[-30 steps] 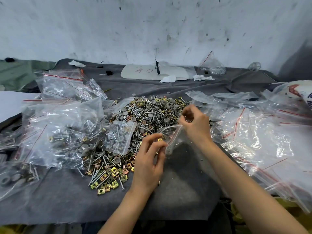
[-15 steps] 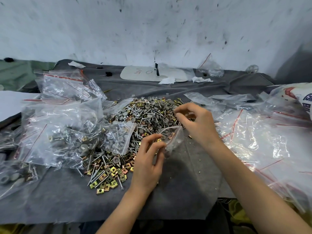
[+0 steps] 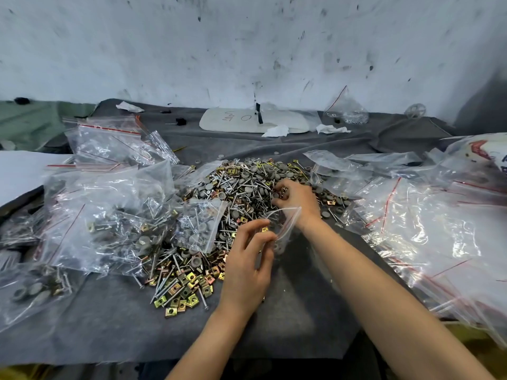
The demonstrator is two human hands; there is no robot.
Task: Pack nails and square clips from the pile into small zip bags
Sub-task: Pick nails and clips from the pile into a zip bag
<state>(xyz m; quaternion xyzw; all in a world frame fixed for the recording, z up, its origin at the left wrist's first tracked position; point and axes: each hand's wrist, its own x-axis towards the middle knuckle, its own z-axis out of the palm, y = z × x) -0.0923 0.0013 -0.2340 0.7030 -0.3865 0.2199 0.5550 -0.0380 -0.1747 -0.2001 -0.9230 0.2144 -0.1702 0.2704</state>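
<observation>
The left hand pinches a small zip bag by its edge, mouth gaping, just at the near side of the pile on the grey bench. The right hand rests on the pile, fingers curled round some metal bits

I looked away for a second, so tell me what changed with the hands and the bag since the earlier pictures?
The right hand let go of the small zip bag and moved forward into the pile, where its fingers now curl around a few small pieces. The left hand kept pinching the bag; the filled bags at left stayed put.
</observation>
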